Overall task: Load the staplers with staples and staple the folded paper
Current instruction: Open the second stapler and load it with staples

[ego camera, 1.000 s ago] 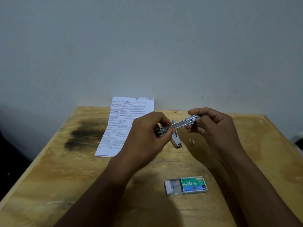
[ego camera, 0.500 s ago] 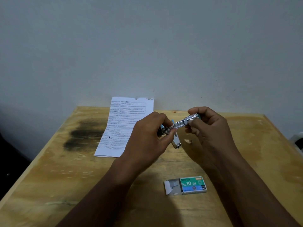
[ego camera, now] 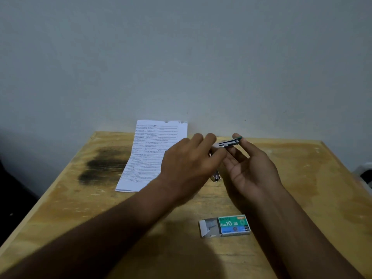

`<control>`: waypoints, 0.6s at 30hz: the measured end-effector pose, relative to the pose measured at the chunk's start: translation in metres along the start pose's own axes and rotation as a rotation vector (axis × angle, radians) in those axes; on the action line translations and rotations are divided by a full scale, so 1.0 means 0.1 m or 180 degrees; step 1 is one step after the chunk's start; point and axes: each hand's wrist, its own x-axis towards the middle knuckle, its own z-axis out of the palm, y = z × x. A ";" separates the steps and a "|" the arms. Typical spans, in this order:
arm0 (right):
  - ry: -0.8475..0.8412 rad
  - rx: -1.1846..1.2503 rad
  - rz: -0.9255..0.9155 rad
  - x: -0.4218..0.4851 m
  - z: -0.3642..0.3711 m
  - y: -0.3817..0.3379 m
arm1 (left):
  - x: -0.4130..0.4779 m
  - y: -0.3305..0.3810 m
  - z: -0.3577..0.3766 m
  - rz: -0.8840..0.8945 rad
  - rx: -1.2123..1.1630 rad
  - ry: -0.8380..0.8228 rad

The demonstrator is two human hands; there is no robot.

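Metal stapler (ego camera: 228,143) runs left-right: right grip (ego camera: 251,174) pinches green end, left grip (ego camera: 187,168) (blurred, hold unclear) at the other.

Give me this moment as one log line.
right hand: holds stapler by one end | left hand: at other end, grip blurred | staple box: open | second stapler, paper: on table

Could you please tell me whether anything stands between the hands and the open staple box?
Nothing visible does. The staple box, its tray slid out leftward, lies on the table nearer the person than the left hand and right hand, which hold the stapler; only bare wood shows between.
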 end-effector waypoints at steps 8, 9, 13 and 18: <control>-0.0065 0.0207 0.0364 0.04 -0.03 -0.06 | 0.22 -0.03 -0.01 0.1027 0.0594 0.0327; -0.0103 0.0225 0.0395 0.03 -0.04 -0.08 | 0.23 0.00 -0.02 0.0983 0.0625 0.0311; -0.0259 0.0348 0.0421 0.01 -0.04 -0.14 | 0.29 0.08 -0.06 0.0830 0.0698 0.0316; -0.0383 0.0490 0.0318 0.03 -0.05 -0.15 | 0.31 0.06 -0.07 0.0676 0.0651 0.0498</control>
